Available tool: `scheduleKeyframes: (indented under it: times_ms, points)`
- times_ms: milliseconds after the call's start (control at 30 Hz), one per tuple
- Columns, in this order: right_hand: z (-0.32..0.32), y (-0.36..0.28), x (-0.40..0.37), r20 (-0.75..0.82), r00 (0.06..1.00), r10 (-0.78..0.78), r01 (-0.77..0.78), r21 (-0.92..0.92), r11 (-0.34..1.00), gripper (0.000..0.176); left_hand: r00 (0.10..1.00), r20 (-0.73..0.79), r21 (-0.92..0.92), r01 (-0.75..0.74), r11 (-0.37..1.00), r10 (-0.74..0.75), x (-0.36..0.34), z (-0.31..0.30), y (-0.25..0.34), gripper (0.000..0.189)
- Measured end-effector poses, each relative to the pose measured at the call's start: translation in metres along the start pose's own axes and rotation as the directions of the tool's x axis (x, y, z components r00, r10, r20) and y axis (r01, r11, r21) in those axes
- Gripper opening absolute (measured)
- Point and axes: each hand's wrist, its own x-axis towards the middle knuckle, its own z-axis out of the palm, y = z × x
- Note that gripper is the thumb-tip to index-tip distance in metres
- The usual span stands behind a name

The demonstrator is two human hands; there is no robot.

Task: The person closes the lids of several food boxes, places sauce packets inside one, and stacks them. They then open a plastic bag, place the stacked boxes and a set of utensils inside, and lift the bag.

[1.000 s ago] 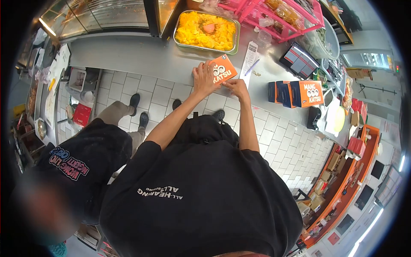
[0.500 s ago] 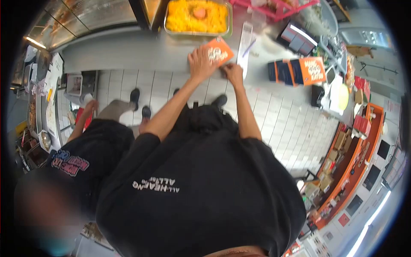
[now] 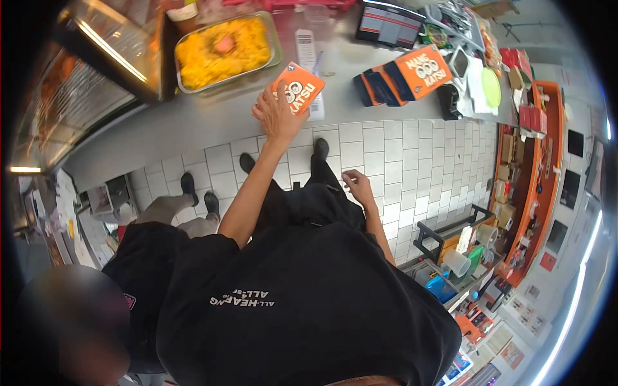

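Note:
My left hand (image 3: 280, 117) is closed around the edge of an orange takeaway box (image 3: 299, 87) with "KATSU" printed on it, at the front of the steel counter (image 3: 225, 112). The thumb and fingers grip the box's left side. Away from the counter, in front of my body, my right hand (image 3: 358, 186) hangs over the floor with loosely bent fingers and nothing visible in them. A strip of labels (image 3: 305, 46) lies just behind the box. Left of that sits a metal tray of yellow food (image 3: 223, 51) with a pinkish lump on top.
Several more orange and dark boxes (image 3: 412, 74) overlap on the counter to the right. Behind them stands a dark screen (image 3: 389, 26). A glass display case (image 3: 109, 48) rises at the left. Another person in a black shirt (image 3: 151, 257) is close at my left.
My right hand has left the box and dropped back toward my body. My left hand still holds the box. The view has turned, so the counter appears tilted.

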Motion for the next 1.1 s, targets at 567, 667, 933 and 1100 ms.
scheduleKeyframes:
  times_ms: [567, 667, 933, 1100]
  points:
    - [-0.554, 0.083, 0.293, -0.616, 0.681, -0.396, 0.4, -0.139, 0.906, 0.029, 0.946, -0.217, -0.013, 0.244, 0.97, -0.241, 0.022, 0.154, 0.101, 0.085]
    - [-0.63, 0.117, 0.339, -0.797, 0.456, -0.396, 0.058, -0.417, 0.907, 0.033, 0.892, -0.442, 0.06, 0.133, 0.989, -0.093, -0.027, 0.116, 0.153, 0.07]
    - [-0.722, 0.091, 0.425, -0.241, 0.886, -0.395, 0.062, -0.784, 0.617, 0.027, 0.949, -0.05, -0.084, 0.306, 0.948, -0.31, -0.168, 0.164, 0.149, 0.039]
    - [-0.764, 0.102, 0.449, -0.354, 0.818, -0.453, 0.494, 0.029, 0.869, 0.035, 0.905, 0.078, -0.135, 0.426, 0.895, -0.419, -0.205, 0.183, 0.177, 0.032]
